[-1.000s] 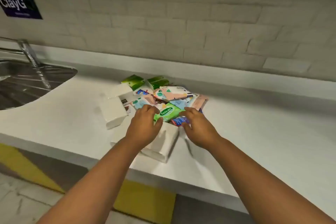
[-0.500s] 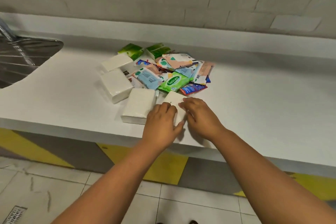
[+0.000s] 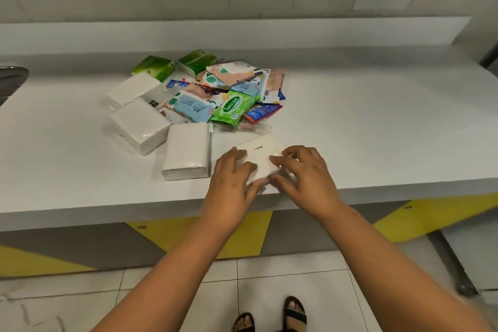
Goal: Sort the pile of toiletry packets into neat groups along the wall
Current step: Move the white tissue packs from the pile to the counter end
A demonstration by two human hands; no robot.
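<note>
A white tissue packet (image 3: 260, 155) lies near the counter's front edge. My left hand (image 3: 231, 178) holds its left side and my right hand (image 3: 304, 172) holds its right side, fingers curled round its edges. Behind it sits the pile of toiletry packets (image 3: 215, 91): a green Sanicare wipes pack (image 3: 231, 106), blue and peach packets, and two green tissue packs (image 3: 175, 65) at the back. Three more white tissue packs (image 3: 187, 151) lie to the left of the pile and my hands.
The white counter (image 3: 377, 121) has bare room to the right. A low white upstand (image 3: 242, 32) runs along the brick wall behind. A sink edge (image 3: 10, 81) shows at far left. Below are tiled floor and sandalled feet (image 3: 269, 315).
The view has tilted down and drawn back from the counter. Both hands have pulled back from the pile to the front edge and now hold the white packet from both sides.
</note>
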